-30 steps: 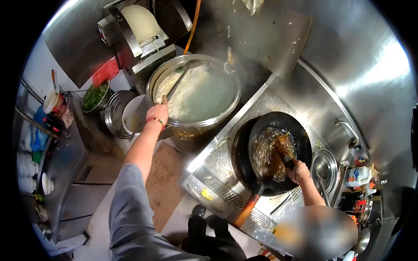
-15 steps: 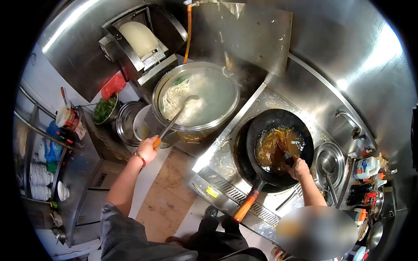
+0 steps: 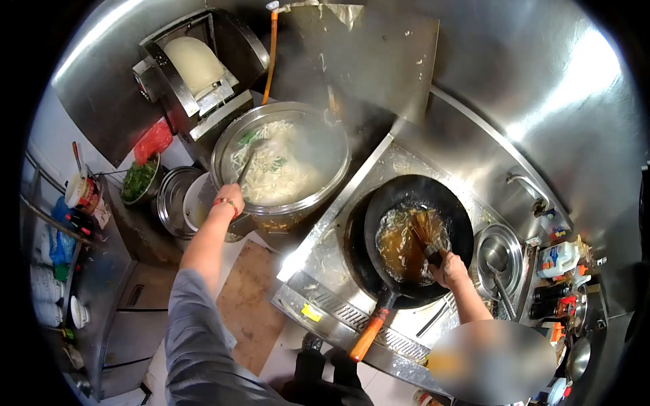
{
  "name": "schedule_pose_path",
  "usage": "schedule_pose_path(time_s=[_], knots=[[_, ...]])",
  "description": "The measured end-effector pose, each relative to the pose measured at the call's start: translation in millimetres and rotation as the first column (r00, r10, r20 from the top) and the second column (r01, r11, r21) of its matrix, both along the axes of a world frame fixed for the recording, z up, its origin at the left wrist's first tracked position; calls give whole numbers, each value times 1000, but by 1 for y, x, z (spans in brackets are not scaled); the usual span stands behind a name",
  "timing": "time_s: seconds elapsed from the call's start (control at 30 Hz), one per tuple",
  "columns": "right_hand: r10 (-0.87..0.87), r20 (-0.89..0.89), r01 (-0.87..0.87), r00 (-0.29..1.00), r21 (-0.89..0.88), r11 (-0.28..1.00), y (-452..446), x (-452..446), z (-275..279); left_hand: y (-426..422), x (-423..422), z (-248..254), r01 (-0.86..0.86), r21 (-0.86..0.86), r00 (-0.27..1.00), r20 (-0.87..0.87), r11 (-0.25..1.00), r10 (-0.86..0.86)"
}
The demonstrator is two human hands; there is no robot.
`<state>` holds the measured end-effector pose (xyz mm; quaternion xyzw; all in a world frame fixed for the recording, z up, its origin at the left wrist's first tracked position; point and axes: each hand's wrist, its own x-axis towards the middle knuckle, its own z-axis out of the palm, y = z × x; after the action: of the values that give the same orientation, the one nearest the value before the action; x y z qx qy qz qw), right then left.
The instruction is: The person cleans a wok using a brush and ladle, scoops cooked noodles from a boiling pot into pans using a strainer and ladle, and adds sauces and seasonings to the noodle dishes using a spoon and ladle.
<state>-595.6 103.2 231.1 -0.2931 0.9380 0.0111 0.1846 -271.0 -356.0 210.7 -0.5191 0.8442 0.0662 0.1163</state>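
Note:
My left hand (image 3: 230, 196) is closed round the handle of a long metal ladle (image 3: 249, 162). The ladle's head dips among pale noodles (image 3: 284, 179) and green leaves in a big steaming pot (image 3: 344, 157) of cloudy water. In my right hand (image 3: 449, 269) is a bamboo wok brush (image 3: 424, 230), gripped by its dark handle. Its splayed bristles are down in brownish liquid with bits floating in it (image 3: 399, 250). That liquid lies in a black wok (image 3: 457, 210) on the stove, its wooden handle (image 3: 370, 335) pointing towards me.
Left of the pot stand a bowl of green leaves (image 3: 140, 181) and metal lids (image 3: 177, 196). A machine holding a dough block (image 3: 194, 64) is behind. A tap (image 3: 528, 183), a steel bowl with a ladle (image 3: 497, 254) and bottles (image 3: 558, 259) line the right side.
My left hand has moved up to the pot's rim, pushing the ladle further left among the noodles, which have spread out. The brush has swept through the wok, bristles fanning. The view has shifted slightly.

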Motion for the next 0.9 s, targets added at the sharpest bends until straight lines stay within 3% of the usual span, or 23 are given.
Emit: schedule_pose_path(time_s=[0.2, 0.27, 0.4, 0.47, 0.53, 0.6, 0.67, 0.73, 0.77, 0.8, 0.9], knots=[[43, 5, -42, 999, -102, 994, 9, -7, -9, 71, 74, 56, 144, -45, 988, -56, 989, -146], [29, 52, -25, 998, -68, 997, 13, -17, -4, 103, 86, 89, 164, -74, 980, -106, 984, -171], [179, 137, -187, 974, 48, 981, 37, 15, 81, 154, 113, 126, 161, -174, 981, -82, 972, -177], [223, 187, -248, 957, 125, 960, 62, 16, 75, 169, 132, 127, 150, -251, 982, -73, 956, -173], [241, 213, -257, 947, 51, 965, 74, -9, 37, 187, 148, 119, 159, -284, 915, -316, 946, -249], [57, 131, -66, 990, 69, 995, 26, -4, 52, 214, 146, 113, 114, -296, 839, -482, 948, -252], [-43, 41, 44, 998, -36, 998, -15, -6, 30, 233, 156, 89, 133, -159, 755, -623, 978, -204], [-35, 83, 42, 996, -78, 996, -42, 10, 23, 263, 159, 63, 180, -110, 571, -798, 977, -195], [51, 81, -39, 995, -141, 989, -37, 17, 11, 284, 164, 61, 98, 321, 465, -852, 942, 242], [130, 76, -112, 989, -200, 973, -25, 28, 1, 308, 162, 67, 79, 699, 327, -692, 711, 644], [333, 135, -308, 933, -180, 934, 40, 31, 16, 355, 176, 39, 191, 795, 254, -607, 576, 753]])
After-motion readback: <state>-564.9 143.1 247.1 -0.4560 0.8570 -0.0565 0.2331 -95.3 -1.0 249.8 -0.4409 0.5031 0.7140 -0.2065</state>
